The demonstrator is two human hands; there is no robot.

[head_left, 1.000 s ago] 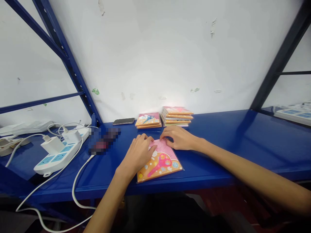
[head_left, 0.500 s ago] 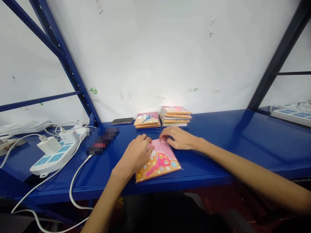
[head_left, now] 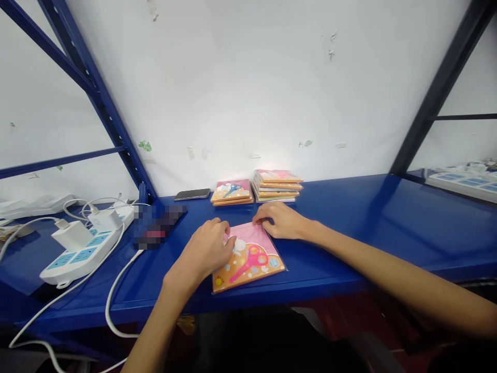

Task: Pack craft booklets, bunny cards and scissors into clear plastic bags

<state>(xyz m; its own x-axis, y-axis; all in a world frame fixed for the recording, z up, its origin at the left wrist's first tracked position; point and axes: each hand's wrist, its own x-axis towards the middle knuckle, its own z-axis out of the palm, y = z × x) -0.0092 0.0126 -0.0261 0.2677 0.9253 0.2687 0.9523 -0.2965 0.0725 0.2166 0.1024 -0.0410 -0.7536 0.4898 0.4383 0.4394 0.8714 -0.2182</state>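
Observation:
A flat plastic-wrapped pink and orange packet (head_left: pixel 250 259) printed with pink scissors lies on the blue metal shelf (head_left: pixel 341 243). My left hand (head_left: pixel 205 251) curls over the packet's left edge, its fingertips touching the wrapper. My right hand (head_left: pixel 279 220) presses its fingertips on the packet's top edge. Beyond them are a small stack of similar packets (head_left: pixel 232 192) and a taller stack (head_left: pixel 277 185), neither touched by my hands.
A black smartphone (head_left: pixel 192 194) lies at the shelf's back edge. To the left are a pixelated object (head_left: pixel 157 226), a white power strip (head_left: pixel 83 254) with a plugged-in charger (head_left: pixel 70 235), and loose white cables. Blue uprights frame the shelf, and a white wall stands behind it.
My left hand has slid slightly left along the packet, uncovering more of its printed face. The view has also drifted a little to the right.

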